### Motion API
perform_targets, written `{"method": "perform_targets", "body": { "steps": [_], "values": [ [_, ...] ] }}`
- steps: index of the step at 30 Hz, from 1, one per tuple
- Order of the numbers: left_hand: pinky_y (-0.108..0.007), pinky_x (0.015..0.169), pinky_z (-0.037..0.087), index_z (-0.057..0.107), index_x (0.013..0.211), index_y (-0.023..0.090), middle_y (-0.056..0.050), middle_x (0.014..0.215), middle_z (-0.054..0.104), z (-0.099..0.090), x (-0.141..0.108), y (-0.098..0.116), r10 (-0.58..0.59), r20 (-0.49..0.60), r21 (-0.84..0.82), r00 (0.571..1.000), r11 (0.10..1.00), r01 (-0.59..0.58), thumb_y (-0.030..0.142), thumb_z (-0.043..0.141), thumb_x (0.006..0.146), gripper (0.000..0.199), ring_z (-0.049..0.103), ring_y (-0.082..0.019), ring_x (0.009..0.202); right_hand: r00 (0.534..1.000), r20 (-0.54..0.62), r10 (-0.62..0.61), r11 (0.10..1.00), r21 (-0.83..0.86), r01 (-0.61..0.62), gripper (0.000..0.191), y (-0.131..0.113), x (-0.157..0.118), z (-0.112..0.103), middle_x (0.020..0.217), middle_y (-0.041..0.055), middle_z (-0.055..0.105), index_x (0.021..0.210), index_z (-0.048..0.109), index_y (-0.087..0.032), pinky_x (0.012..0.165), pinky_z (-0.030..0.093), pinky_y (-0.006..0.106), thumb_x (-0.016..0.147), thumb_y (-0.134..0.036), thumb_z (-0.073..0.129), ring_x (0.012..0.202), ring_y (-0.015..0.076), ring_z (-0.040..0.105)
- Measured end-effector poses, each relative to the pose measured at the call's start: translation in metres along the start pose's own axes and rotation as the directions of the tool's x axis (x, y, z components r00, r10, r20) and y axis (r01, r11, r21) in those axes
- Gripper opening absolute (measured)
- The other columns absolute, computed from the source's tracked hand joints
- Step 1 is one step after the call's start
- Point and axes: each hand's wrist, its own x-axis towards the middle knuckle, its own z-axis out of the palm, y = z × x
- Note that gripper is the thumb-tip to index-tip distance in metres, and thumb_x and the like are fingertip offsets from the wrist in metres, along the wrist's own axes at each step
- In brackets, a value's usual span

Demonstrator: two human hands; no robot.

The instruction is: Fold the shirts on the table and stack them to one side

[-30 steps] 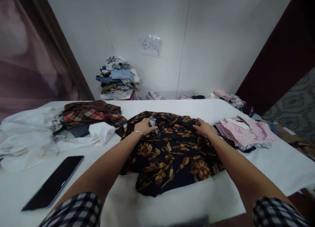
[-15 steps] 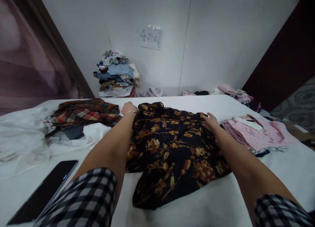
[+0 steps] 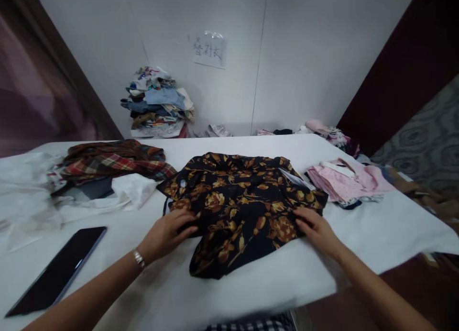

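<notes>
A black shirt with brown and gold flowers lies spread on the white table, its collar side toward the wall and one lower corner jutting toward me. My left hand rests at the shirt's left edge, fingers apart and touching the cloth. At the right edge, my right hand touches the fabric with its fingers spread. Something white, like paper or a tag, shows at the shirt's upper right.
Plaid and brown clothes and white cloth lie left, above a dark phone. Folded pink clothes sit right. A tall clothes pile stands by the wall, below a paper sign.
Both hands have come back toward me from the shirt's far corners to its lower sides. Its upper left and right parts now spread outward, and the view has shifted slightly.
</notes>
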Motion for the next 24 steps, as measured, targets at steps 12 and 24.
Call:
{"method": "perform_targets", "body": {
  "steps": [12, 24],
  "values": [
    [-0.037, 0.079, 0.051, 0.070, 0.090, 0.019, -0.010, 0.092, 0.069, 0.023, -0.010, 0.005, 0.019, -0.063, 0.219, 0.998, 0.976, -0.004, 0.028, 0.039, 0.091, 0.032, 0.063, -0.022, 0.086, 0.905, 0.296, -0.306, 0.943, -0.032, 0.330, 0.052, -0.134, -0.005, 0.061, 0.123, 0.0127, 0.060, 0.135, 0.050, -0.020, 0.097, 0.043, 0.043, 0.083, -0.021, 0.056, 0.113, 0.0241, 0.053],
    [-0.039, 0.081, 0.049, 0.067, 0.106, 0.020, -0.009, 0.099, 0.071, 0.003, -0.063, 0.017, 0.080, -0.093, 0.335, 0.992, 0.941, -0.045, 0.013, 0.039, 0.086, 0.035, 0.065, -0.022, 0.087, 0.970, -0.238, 0.048, 0.712, 0.689, 0.134, 0.021, -0.119, -0.089, -0.034, 0.108, 0.0054, 0.070, 0.103, 0.070, -0.030, 0.095, 0.049, 0.043, 0.087, -0.030, 0.058, 0.107, 0.0245, 0.061]
  ]
}}
